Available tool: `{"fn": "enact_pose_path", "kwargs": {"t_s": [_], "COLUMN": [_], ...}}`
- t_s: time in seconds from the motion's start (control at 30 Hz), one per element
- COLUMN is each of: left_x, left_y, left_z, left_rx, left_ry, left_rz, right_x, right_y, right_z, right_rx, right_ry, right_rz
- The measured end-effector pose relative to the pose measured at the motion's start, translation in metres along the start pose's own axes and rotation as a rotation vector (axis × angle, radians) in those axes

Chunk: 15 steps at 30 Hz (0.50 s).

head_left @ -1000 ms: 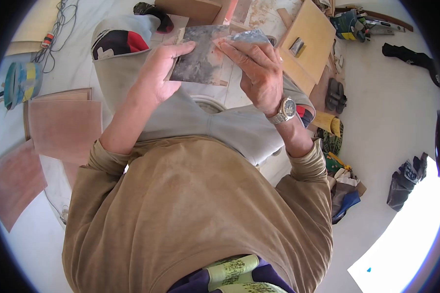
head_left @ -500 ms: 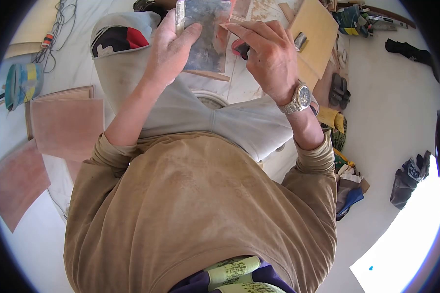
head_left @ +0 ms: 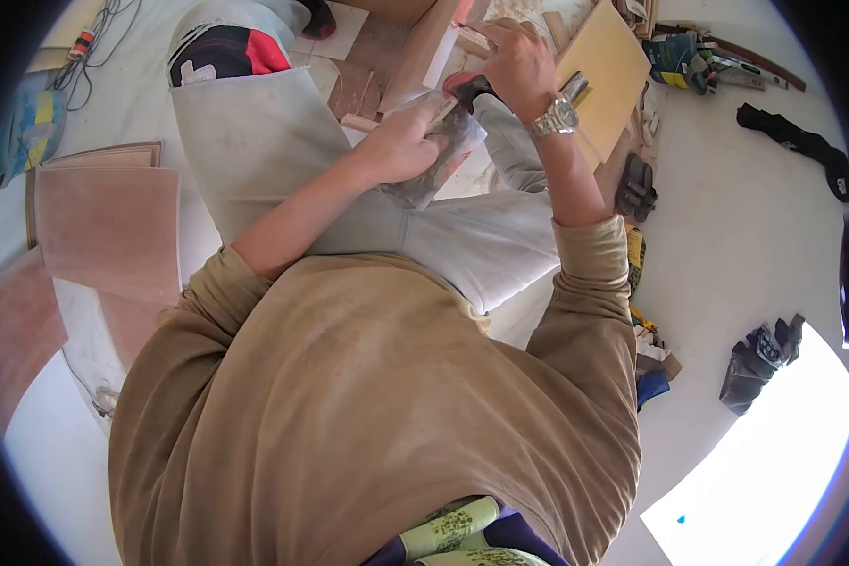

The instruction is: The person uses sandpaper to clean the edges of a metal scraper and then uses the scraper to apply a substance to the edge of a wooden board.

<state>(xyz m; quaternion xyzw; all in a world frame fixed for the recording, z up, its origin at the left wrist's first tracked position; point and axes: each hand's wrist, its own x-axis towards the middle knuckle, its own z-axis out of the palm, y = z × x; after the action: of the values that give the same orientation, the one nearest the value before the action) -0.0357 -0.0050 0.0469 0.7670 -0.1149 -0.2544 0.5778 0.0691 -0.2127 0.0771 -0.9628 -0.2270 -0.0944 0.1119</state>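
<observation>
My left hand [head_left: 401,148] grips a flat grey board [head_left: 443,158] smeared with dark and reddish paste, tilted low above my lap. Up at the top of the view, my right hand [head_left: 521,71] has its fingers closed on a small, thin, light-coloured piece [head_left: 472,41]; what kind of tool it is, I cannot tell. That piece overlaps the edge of a long pale wooden part [head_left: 431,61], which carries a pinkish-red streak near its upper end. A metal wristwatch [head_left: 558,115] is on my right wrist.
A yellowish wooden panel [head_left: 606,71] lies right of my right hand, with sandals [head_left: 636,187] below it. Reddish-brown sheets [head_left: 108,226] and a blue-and-yellow tub [head_left: 28,137] are at left. Another container [head_left: 679,61] holds tools at the upper right. A cable [head_left: 90,71] crosses the floor.
My left hand has lowered the board toward my lap and to the right, tilting it. My right hand has moved up, away from the board, to the wooden part.
</observation>
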Motion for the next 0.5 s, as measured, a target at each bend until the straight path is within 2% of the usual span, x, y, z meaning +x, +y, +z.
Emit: {"fn": "enact_pose_path", "kwargs": {"t_s": [0.03, 0.17, 0.27, 0.5], "left_x": [0.000, 0.018, 0.019, 0.023], "left_y": [0.012, -0.015, -0.021, -0.024], "left_z": [0.000, 0.015, 0.015, 0.012], "left_rx": [0.016, 0.091, 0.067, 0.023], "left_ry": [-0.073, -0.019, 0.041, 0.089], "left_rz": [-0.077, -0.027, -0.059, -0.097], "right_x": [0.005, 0.018, 0.019, 0.003], "right_y": [0.002, -0.002, -0.003, -0.020], "right_z": [0.004, 0.002, 0.005, 0.004], "right_rx": [-0.055, -0.240, -0.246, -0.213], "right_ry": [-0.010, -0.094, -0.077, -0.084], "right_rz": [-0.025, -0.079, -0.162, -0.210]}}
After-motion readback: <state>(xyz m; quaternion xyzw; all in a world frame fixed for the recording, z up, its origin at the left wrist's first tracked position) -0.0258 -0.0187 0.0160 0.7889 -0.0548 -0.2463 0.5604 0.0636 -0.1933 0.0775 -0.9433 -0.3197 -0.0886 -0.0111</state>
